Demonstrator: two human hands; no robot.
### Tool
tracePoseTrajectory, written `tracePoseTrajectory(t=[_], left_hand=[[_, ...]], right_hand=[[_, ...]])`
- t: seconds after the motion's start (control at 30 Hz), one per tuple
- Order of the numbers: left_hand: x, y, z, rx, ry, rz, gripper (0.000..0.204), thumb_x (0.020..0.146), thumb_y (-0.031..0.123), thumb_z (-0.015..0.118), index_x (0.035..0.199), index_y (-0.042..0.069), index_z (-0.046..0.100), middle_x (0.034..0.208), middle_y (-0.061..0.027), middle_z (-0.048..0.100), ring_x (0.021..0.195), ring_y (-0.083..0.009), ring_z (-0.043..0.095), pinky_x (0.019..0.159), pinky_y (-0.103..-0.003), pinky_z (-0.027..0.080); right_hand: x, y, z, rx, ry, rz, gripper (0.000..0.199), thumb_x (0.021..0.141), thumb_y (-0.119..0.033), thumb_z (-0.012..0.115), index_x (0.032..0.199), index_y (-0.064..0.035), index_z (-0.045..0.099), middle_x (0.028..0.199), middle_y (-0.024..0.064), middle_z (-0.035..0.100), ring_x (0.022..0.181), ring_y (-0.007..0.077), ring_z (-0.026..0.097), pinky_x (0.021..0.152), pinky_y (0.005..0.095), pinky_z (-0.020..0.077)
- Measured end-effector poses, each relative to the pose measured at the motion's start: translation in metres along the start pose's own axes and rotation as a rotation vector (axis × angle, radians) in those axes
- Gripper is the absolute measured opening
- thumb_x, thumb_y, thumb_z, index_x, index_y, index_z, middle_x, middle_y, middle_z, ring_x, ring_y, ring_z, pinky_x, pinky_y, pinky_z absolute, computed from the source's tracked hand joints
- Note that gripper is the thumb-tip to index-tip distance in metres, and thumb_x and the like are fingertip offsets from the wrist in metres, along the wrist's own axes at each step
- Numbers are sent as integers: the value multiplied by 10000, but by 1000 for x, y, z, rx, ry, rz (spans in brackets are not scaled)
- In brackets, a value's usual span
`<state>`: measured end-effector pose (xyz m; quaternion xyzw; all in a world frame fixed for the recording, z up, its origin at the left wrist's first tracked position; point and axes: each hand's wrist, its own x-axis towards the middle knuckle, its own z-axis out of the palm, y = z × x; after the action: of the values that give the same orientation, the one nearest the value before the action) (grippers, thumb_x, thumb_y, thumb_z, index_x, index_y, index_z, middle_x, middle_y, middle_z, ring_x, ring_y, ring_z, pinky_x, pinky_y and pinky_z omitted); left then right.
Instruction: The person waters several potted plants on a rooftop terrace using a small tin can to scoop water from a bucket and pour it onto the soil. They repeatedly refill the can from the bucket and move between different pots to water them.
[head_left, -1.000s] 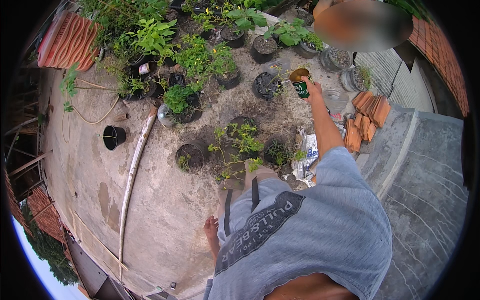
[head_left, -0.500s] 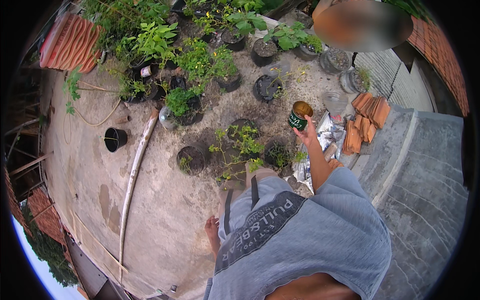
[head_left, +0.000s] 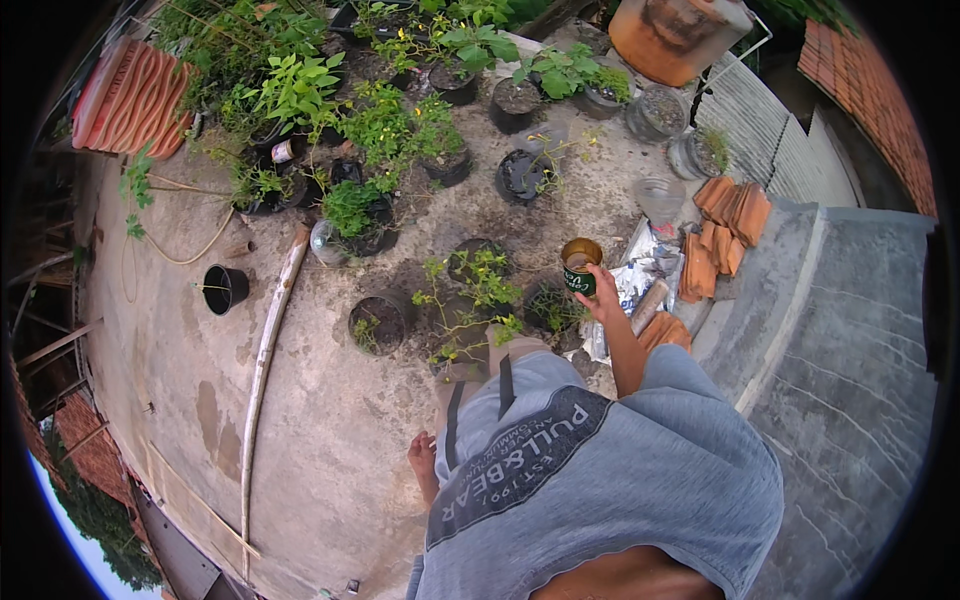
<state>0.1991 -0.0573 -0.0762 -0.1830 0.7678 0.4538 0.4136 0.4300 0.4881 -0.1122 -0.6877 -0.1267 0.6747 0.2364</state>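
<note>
My right hand (head_left: 603, 295) grips a dark green tin can (head_left: 579, 272) by its side, fingers wrapped round it. The can's top is open and its inner wall looks golden brown; what lies at its bottom I cannot make out. Beneath and beside the can are a potted plant with thin leaves (head_left: 552, 305) and a crumpled silver sheet (head_left: 630, 283). My left hand (head_left: 422, 455) hangs low beside my shorts, holding nothing, its fingers loosely bent and apart. Just ahead of my legs stands a leafy potted plant (head_left: 485, 280), next to a black pot with a small sprout (head_left: 380, 322).
Several black pots with plants fill the far side, among them a soil-filled pot (head_left: 522, 176). Broken orange roof tiles (head_left: 735, 215) lie at the right by a grey concrete ledge (head_left: 840, 330). A long pale pole (head_left: 265, 370) and a black bucket (head_left: 225, 288) are at the left.
My right hand has brought the can nearer and slightly left, closer to the potted plants before me. My left hand stays about where it was.
</note>
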Motion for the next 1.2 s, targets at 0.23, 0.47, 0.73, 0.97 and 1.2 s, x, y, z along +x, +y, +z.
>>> tracePoseTrajectory(t=[0.23,0.47,0.73,0.97,1.2], left_hand=[[-12,-4,0,-49,24,22,358,956,247,620,1223,10,591,1013,-161,676,785,-230,674,678,-316,559],[-19,-29,-9,-112,44,12,360,954,225,621,1227,-9,589,1021,-178,676,821,-251,683,714,-328,572],[-20,-71,-16,-122,25,112,367,953,269,641,1206,3,622,968,-129,699,797,-173,662,683,-289,553],[-22,-68,-9,-38,69,104,356,947,289,645,1197,35,635,928,-83,704,775,-141,645,638,-260,525],[-51,-31,3,-173,166,-121,321,973,253,599,1236,70,602,973,-86,685,764,-154,649,634,-263,522]], right_hand=[[-12,-15,41,-175,-110,-27,979,792,-405,809,1531,-190,205,1439,165,379,1220,331,511,932,474,519],[-26,-18,76,-272,-172,-11,1000,792,-428,807,1541,-190,188,1492,176,309,1310,360,430,1016,482,479],[-24,-8,94,-376,-185,5,1024,781,-443,810,1544,-182,180,1510,166,303,1316,380,426,1034,473,470],[-34,-21,143,-726,-86,-143,1036,745,-525,810,1535,-166,244,1491,170,370,1292,348,473,1043,520,444],[-4,-63,237,-988,142,-355,1009,648,-540,856,1475,-216,378,1525,268,194,1354,434,372,1029,539,451]])
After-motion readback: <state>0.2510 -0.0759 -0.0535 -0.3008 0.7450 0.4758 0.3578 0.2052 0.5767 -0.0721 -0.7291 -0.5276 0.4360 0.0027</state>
